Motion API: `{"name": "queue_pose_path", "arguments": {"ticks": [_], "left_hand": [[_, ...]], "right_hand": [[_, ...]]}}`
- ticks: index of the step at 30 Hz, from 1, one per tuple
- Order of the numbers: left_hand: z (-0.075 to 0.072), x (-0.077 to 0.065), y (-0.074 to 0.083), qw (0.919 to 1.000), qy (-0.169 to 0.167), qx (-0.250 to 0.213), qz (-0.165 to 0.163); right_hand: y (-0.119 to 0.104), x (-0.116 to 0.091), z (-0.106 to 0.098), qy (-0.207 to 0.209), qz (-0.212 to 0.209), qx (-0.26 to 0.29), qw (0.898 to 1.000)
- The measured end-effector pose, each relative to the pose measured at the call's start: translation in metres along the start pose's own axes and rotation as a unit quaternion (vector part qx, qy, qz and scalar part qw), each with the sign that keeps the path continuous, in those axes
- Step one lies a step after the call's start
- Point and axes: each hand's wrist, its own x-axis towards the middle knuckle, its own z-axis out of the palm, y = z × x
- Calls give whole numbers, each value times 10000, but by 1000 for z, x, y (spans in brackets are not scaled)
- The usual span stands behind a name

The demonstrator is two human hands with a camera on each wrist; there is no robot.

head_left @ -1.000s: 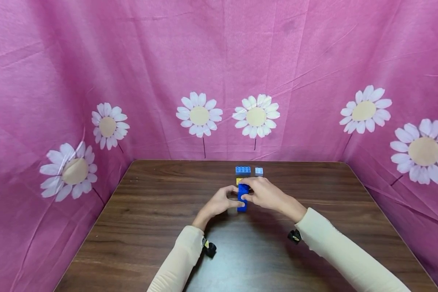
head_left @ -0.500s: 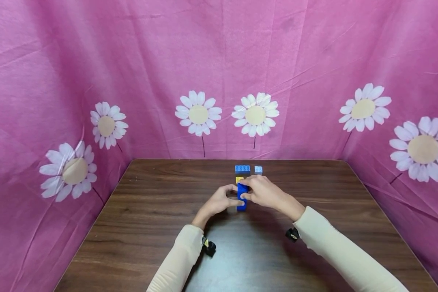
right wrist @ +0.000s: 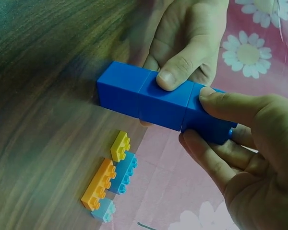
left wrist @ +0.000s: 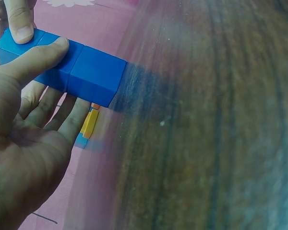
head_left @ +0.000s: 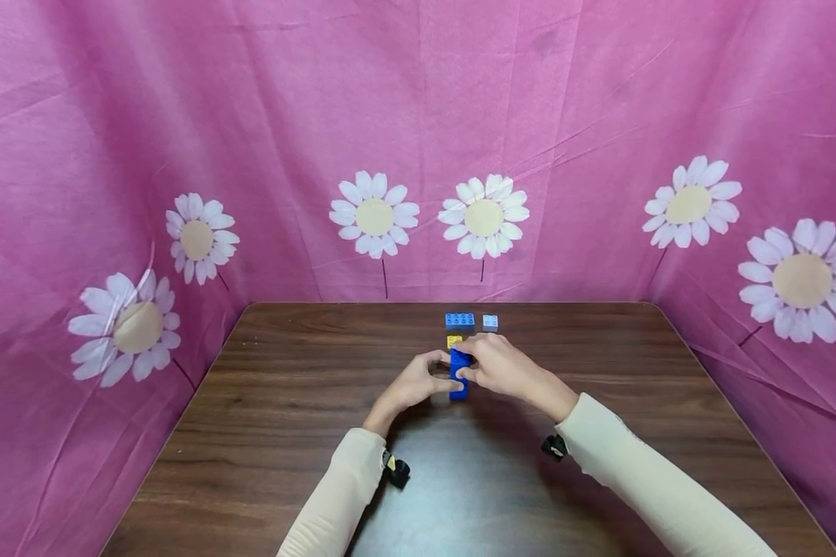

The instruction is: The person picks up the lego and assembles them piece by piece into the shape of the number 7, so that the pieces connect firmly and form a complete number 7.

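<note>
Because so tall a blue stack (right wrist: 156,105) would likely tip, I hold it with both hands.

Right of and below centre in the head view, it stands upright on the table (head_left: 306,356), three blocks high. My left hand (head_left: 416,381) lays its thumb across the middle block (right wrist: 168,112), fingers slightly apart behind, probably as a brace; my right hand (head_left: 505,367) pinches the top block (right wrist: 204,120) between thumb and fingertips, which I judge gives control of that end. At the lower left of the right wrist view, a yellow brick (right wrist: 119,147), an orange brick (right wrist: 98,184), a blue brick (right wrist: 124,173) and a light blue brick (right wrist: 103,210) lie grouped, studs up, apparently kept apart for finger room.
</note>
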Motion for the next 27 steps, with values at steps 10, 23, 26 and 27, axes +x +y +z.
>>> {"name": "queue_pose_path", "arguments": {"ticks": [10, 23, 26, 27], "left_hand": [[2, -2, -2, 10000, -9, -81, -20], [1, 0, 2, 9999, -28, 18, 137], [1, -1, 1, 9999, -7, 49, 122], [1, -1, 1, 9999, 3, 49, 120]], "right_hand": [[-3, 0, 0, -105, 190, 53, 9997], [-4, -1, -1, 23, 240, 14, 9997], [-4, -1, 1, 37, 258, 31, 9997], [-4, -2, 2, 48, 261, 38, 9996]]}}
